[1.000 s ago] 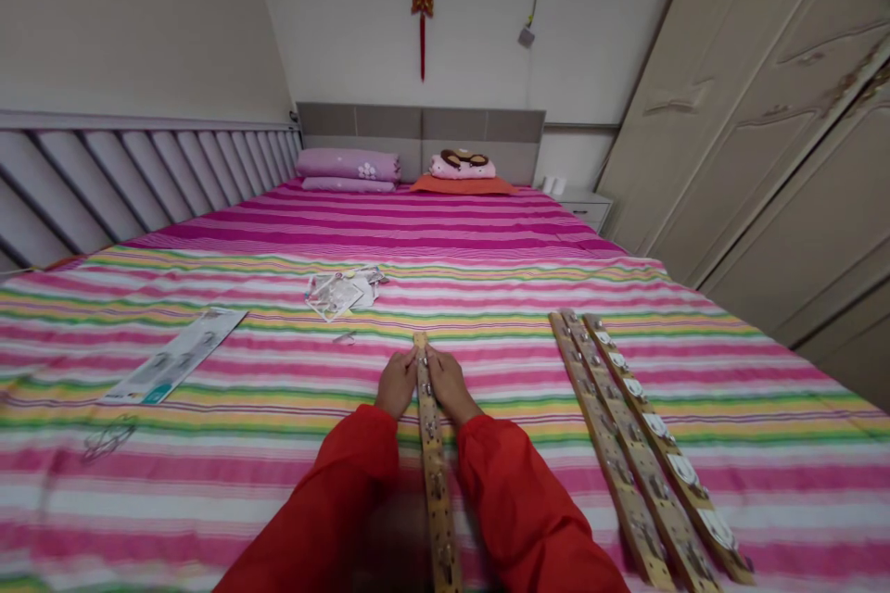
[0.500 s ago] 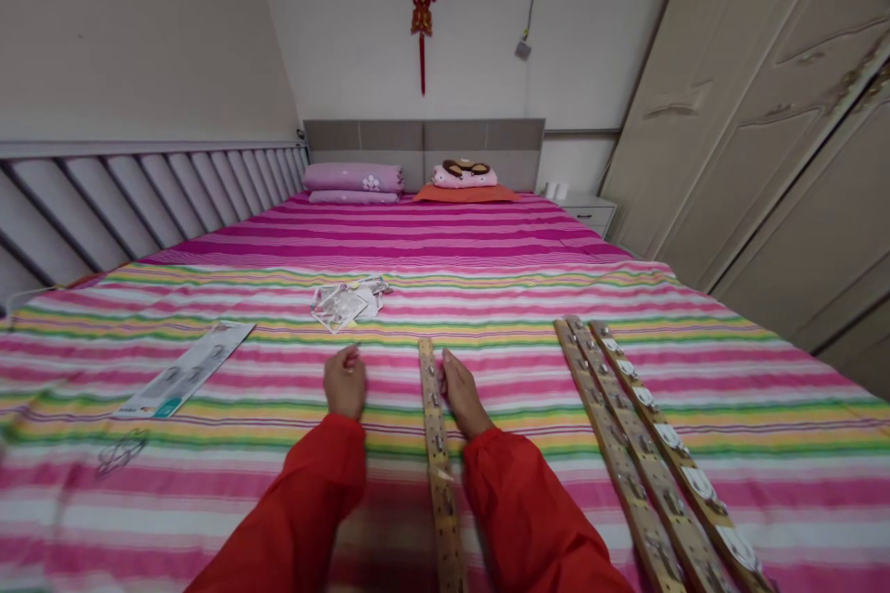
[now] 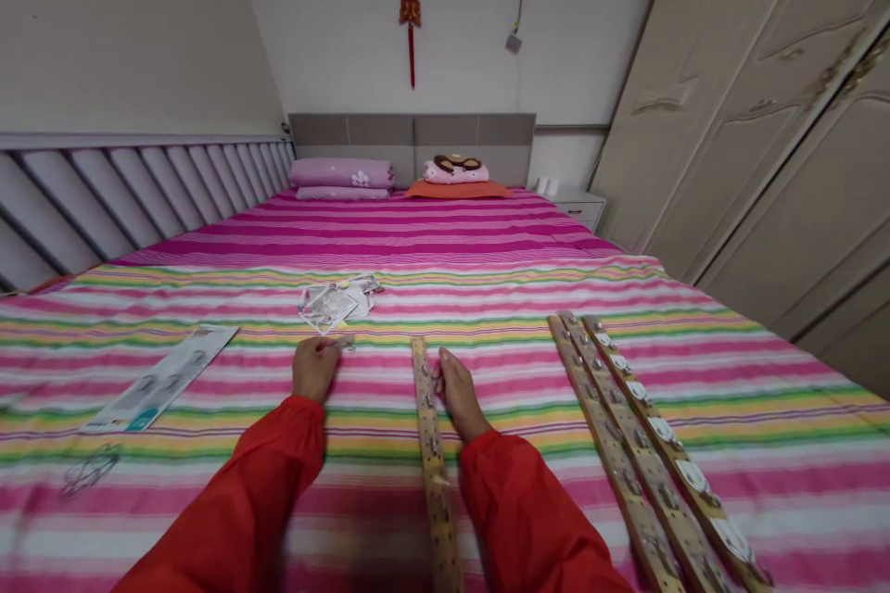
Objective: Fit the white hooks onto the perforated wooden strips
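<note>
A long wooden strip [image 3: 432,445] with small metal pieces fixed along it lies on the striped bedspread in front of me. Close against its right edge, near the far end, is my right hand [image 3: 460,392], fingers curled in; what they hold, if anything, is too small to name. To the left of the strip, my left hand [image 3: 316,369] pinches a small clear packet [image 3: 348,343] between thumb and fingers. Just beyond it lies a pile of white and clear packets [image 3: 332,304].
Several similar strips [image 3: 612,417] lie at right, the outermost bearing white pieces. On the left are a long printed card [image 3: 163,380] and a loop of thin wire [image 3: 92,470]. A slatted rail [image 3: 139,195] runs along the bed's left side; a wardrobe [image 3: 751,139] stands at right.
My left hand has moved left and slightly forward, and a small clear packet now shows at its fingertips. My right hand stays beside the strip. The view has shifted slightly.
</note>
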Available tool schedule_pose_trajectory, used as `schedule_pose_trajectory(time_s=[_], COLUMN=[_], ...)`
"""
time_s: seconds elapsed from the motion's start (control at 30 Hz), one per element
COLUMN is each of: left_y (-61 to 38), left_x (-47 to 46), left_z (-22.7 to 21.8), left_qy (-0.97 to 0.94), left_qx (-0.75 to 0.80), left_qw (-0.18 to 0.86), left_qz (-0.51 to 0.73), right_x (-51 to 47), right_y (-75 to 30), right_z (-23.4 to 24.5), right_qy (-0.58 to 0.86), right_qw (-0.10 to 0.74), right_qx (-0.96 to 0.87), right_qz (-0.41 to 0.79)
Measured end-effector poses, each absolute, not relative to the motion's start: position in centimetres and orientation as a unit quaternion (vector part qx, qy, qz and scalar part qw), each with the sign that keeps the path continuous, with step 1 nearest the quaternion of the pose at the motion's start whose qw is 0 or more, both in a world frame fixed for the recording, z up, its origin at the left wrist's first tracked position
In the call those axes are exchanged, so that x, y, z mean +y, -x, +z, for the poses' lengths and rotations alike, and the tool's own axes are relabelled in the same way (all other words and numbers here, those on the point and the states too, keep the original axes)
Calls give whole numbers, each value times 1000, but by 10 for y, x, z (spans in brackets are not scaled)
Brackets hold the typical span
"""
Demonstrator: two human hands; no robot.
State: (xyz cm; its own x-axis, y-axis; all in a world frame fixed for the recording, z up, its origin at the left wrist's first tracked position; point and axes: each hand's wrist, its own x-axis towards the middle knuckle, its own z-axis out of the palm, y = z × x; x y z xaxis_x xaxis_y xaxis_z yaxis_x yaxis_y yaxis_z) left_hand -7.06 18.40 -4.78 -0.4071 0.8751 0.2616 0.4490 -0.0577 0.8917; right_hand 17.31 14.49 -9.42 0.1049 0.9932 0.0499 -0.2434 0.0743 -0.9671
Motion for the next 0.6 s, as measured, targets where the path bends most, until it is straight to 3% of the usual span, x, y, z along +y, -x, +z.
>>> schedule_pose_trajectory(time_s=[0.13,0.3,0.6], left_y=[49,17,-18], left_x=[180,175,171], left_z=[-22,5,10], left_qy=[-540,-605,-609], left_qx=[579,517,476], left_qw=[284,375,455], left_qz=[540,475,442], right_x=[146,145,144], right_y=[-174,-172,-166], right_z=[-93,-81,-48], right_qy=[432,404,370], right_qw=[617,644,651], right_qx=[-386,-362,-394], right_qz=[533,539,533])
